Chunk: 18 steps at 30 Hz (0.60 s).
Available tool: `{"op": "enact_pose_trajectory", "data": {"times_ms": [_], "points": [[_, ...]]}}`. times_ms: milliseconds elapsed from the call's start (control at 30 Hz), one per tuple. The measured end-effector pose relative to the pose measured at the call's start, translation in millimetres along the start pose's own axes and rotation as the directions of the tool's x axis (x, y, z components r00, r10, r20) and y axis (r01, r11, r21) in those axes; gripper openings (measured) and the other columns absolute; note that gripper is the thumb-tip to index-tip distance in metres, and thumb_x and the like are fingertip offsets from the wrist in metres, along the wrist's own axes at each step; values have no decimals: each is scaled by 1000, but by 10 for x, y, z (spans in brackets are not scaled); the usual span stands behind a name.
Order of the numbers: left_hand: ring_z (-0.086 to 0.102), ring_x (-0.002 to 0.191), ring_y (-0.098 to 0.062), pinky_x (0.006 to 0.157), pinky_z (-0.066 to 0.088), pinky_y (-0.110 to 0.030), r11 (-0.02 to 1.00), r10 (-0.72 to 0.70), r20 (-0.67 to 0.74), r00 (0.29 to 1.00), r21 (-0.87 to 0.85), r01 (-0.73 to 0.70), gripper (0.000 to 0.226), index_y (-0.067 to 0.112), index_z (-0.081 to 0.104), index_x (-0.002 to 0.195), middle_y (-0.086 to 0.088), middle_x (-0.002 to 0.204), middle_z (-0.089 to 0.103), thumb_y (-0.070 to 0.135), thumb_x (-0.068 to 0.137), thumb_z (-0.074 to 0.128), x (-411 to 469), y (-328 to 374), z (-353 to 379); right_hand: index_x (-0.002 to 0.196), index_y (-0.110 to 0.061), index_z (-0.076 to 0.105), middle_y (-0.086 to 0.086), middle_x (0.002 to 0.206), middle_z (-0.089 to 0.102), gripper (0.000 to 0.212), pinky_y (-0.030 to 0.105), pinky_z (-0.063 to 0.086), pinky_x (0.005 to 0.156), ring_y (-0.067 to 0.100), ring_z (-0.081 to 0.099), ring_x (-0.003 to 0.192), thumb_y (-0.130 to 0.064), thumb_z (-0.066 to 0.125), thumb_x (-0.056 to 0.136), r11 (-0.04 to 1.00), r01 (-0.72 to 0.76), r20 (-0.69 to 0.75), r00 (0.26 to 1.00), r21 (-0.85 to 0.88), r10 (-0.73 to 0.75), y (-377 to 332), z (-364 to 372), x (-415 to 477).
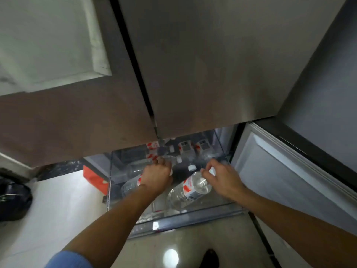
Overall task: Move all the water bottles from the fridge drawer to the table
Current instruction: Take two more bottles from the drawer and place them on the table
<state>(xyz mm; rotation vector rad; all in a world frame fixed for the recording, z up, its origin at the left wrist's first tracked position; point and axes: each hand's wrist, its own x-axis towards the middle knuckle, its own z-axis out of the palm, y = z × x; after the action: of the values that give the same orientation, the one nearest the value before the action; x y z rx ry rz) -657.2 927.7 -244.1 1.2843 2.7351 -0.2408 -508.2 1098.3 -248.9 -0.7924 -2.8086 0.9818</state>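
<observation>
The clear fridge drawer (pixel 185 214) is pulled out at floor level below the grey fridge doors. Several clear water bottles with red-and-white labels and white caps lie in it. My left hand (pixel 157 176) is closed around the neck of one bottle (pixel 130 185), whose body slants down to the left. My right hand (pixel 219 176) pinches the cap end of another bottle (pixel 190 190), which hangs tilted over the drawer. More bottles (pixel 185 148) lie at the back of the drawer, partly hidden under the doors.
The open lower fridge door (pixel 286 171) stands at the right. A red box (pixel 95 179) sits on the floor left of the drawer, and a dark bag (pixel 13 200) lies at far left. Pale tiled floor (pixel 58 209) spreads in front. A dark shoe (pixel 210 258) shows below.
</observation>
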Motion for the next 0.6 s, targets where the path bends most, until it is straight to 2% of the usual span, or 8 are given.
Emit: {"op": "enact_pose_trajectory", "data": {"times_ms": [133, 200, 300, 367, 467, 600], "points": [[64, 93, -31, 67, 40, -33, 999, -1, -63, 998, 53, 4, 49, 13, 37, 133, -12, 115, 63, 41, 94, 46, -363, -116, -85, 99, -27, 53, 0, 95, 66, 26, 26, 40, 66, 19, 61, 83, -51, 51, 90, 982, 160, -8, 987, -100, -161, -377, -19, 20], [65, 87, -30, 68, 47, -33, 1000, -19, -111, 994, 15, 20, 45, 13, 40, 131, -12, 108, 67, 39, 94, 46, -557, -246, -116, 105, -27, 53, 2, 99, 68, 30, 29, 40, 71, 22, 62, 90, -53, 49, 90, 954, 225, 7, 974, -199, -229, -538, -4, 19], [65, 74, -25, 69, 55, -35, 980, -178, -194, 965, -127, 155, 37, 15, 46, 118, -7, 93, 69, 43, 95, 44, -895, -542, -269, 111, -24, 53, 5, 101, 68, 33, 32, 37, 74, 26, 62, 92, -51, 48, 91, 911, 303, 17, 950, -279, -311, -780, -27, -27], [61, 69, -21, 64, 48, -31, 941, -300, -279, 912, -241, 236, 34, 16, 47, 111, -4, 87, 66, 45, 95, 44, -1165, -686, -417, 107, -23, 54, 5, 100, 69, 31, 32, 36, 71, 27, 63, 91, -49, 49, 90, 901, 329, -27, 936, -284, -350, -962, -101, -70], [53, 62, -25, 59, 33, -30, 900, -418, -465, 780, -332, 284, 30, 12, 52, 99, -5, 75, 58, 42, 93, 51, -1612, -768, -717, 99, -22, 56, 5, 97, 69, 27, 32, 35, 67, 30, 63, 87, -48, 51, 90, 899, 360, -117, 910, -251, -397, -1295, -276, -175], [59, 62, -38, 55, 33, -34, 845, -534, -578, 617, -394, 362, 34, 8, 53, 91, -17, 68, 63, 42, 90, 53, -2404, -832, -972, 92, -23, 56, 1, 81, 61, 24, 33, 39, 66, 30, 60, 78, -46, 54, 89, 868, 454, -249, 833, -201, -494, -1821, -386, -542]]}}
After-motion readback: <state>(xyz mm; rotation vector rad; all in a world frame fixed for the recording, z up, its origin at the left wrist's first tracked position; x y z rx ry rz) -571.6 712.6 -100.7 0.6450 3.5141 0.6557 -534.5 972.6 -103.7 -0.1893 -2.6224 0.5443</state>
